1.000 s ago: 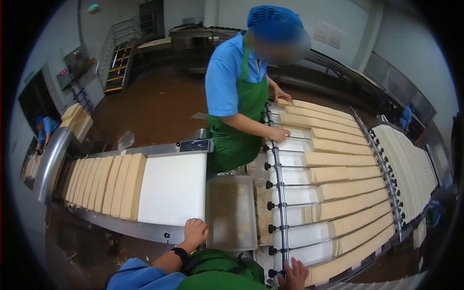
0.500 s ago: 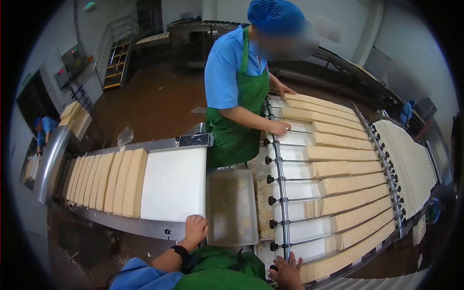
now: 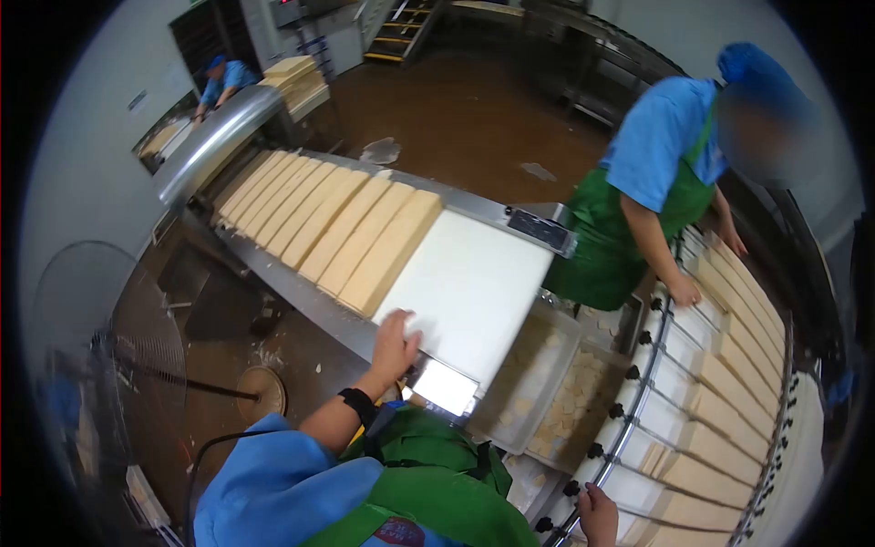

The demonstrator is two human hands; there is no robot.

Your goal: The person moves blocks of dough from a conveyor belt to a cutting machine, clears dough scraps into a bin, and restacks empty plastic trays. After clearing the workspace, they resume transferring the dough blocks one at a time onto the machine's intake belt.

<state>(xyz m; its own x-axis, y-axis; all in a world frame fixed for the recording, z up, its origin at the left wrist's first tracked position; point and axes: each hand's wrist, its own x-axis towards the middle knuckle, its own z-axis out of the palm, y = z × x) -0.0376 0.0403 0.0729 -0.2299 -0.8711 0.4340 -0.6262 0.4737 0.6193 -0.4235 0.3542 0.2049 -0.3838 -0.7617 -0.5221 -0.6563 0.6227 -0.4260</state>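
Observation:
My left hand (image 3: 395, 348) is open, its fingers reaching over the near edge of the white conveyor belt (image 3: 469, 278). Just beyond them stands a row of long pale-yellow blocks (image 3: 392, 251), which look like stacked dough sheets. My right hand (image 3: 597, 517) is low on the right, beside the metal rail (image 3: 629, 428) with black knobs. Its fingers look curled in, and whatever they hold, if anything, is hidden. More pale stacks (image 3: 715, 428) lie in lanes between thin rods on the second belt.
A co-worker in a green apron (image 3: 629, 219) leans over the second belt's far end. Between the belts sit a plastic tray (image 3: 519, 383) and a scrap-filled bin (image 3: 579, 392). A fan (image 3: 137, 337) stands at left. Another person (image 3: 225, 82) works at the back.
My view has turned left, so the row of blocks now lies nearer the middle. My left hand has moved towards the blocks. My right hand has gone from spread to curled.

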